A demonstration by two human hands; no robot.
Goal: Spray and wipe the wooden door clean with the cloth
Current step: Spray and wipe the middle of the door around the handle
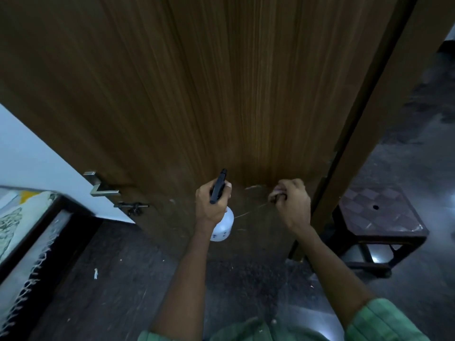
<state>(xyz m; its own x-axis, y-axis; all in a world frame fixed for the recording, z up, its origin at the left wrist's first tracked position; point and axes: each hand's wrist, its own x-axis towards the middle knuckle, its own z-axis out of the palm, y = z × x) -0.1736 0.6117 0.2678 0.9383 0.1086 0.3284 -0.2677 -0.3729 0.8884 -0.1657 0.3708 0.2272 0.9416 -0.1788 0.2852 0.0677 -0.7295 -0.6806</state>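
Standing close to the wooden door (197, 94), the person looks down along its grained face toward the dark floor (110, 279). The left hand (209, 203) grips a spray bottle (222, 227), fingers curled round its black trigger head, whose nozzle points up toward the door; the white body of the bottle hangs below the hand. The right hand (291, 203) is closed round a small bunched cloth (277, 194), of which only a pale, pinkish bit shows between the fingers, held at the door's lower part; whether the cloth touches the wood cannot be told. A light smear sits on the wood just left of that hand. Both forearms reach forward from green sleeves (384, 321) at the bottom edge of the view. On the door's left edge are a metal lever handle (103, 189) and, just below it, a dark latch (133, 207). A white wall (37, 163) lies beyond that edge, with a framed picture (22, 225) leaning at the far left. To the right of the door, past its frame (364, 134), stands a dark stool (376, 222) with a patterned top.
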